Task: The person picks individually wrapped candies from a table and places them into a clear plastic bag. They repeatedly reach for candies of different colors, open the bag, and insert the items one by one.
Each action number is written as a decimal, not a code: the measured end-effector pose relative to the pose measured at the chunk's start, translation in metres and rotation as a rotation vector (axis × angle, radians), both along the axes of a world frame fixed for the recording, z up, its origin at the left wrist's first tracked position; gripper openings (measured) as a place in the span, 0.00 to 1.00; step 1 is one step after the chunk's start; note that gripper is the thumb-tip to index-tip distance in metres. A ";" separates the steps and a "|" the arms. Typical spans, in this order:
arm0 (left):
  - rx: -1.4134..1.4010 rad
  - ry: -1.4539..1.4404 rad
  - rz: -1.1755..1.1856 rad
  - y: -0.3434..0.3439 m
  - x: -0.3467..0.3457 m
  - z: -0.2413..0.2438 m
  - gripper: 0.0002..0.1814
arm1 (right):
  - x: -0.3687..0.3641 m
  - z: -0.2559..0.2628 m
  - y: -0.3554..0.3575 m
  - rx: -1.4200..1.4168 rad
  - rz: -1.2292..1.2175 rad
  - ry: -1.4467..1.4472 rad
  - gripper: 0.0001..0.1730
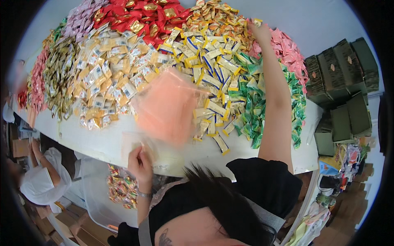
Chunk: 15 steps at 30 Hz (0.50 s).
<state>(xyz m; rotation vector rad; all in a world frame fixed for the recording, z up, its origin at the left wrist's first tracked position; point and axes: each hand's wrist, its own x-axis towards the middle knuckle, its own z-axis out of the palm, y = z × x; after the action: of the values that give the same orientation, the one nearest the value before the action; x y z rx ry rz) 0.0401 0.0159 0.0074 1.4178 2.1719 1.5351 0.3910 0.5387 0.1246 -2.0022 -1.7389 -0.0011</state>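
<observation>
My right hand point(259, 30) reaches to the far side of the table, over orange-wrapped sweets point(220, 18) where they meet the pink packets point(287, 49); its fingers are too blurred to tell what they hold. At the near edge my left hand point(140, 163) pinches a clear plastic bag point(132, 141), blurred. Beyond it lies a stack of salmon-pink sheets or bags point(167, 107), resting against yellow-and-white wrapped bars point(211, 80) and clear packets with yellow contents point(104, 70). Green-wrapped sweets point(254, 101) lie under and beside my right forearm.
Red packets point(141, 15), lilac packets point(80, 18) and olive packets point(60, 70) cover the far and left table point(104, 147). Below the edge stands a clear plastic tub point(98, 203) of mixed sweets. Dark green boxes point(338, 67) stand right. People are at the left.
</observation>
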 end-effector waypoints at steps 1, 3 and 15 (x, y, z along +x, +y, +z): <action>0.038 0.052 0.000 -0.004 -0.001 0.001 0.07 | -0.007 0.001 -0.011 0.071 0.122 0.232 0.33; 0.109 0.074 0.029 -0.005 -0.006 0.002 0.09 | -0.033 -0.001 -0.044 0.163 0.370 0.720 0.31; -0.015 -0.001 0.020 -0.024 0.017 0.047 0.10 | -0.214 -0.072 -0.440 -0.853 1.027 0.866 0.20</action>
<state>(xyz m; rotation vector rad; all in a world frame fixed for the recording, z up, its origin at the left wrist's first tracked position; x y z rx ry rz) 0.0575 -0.0077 0.0544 1.3945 2.1986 1.5227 0.1770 0.0990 0.0527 -0.9039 -1.9941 1.8518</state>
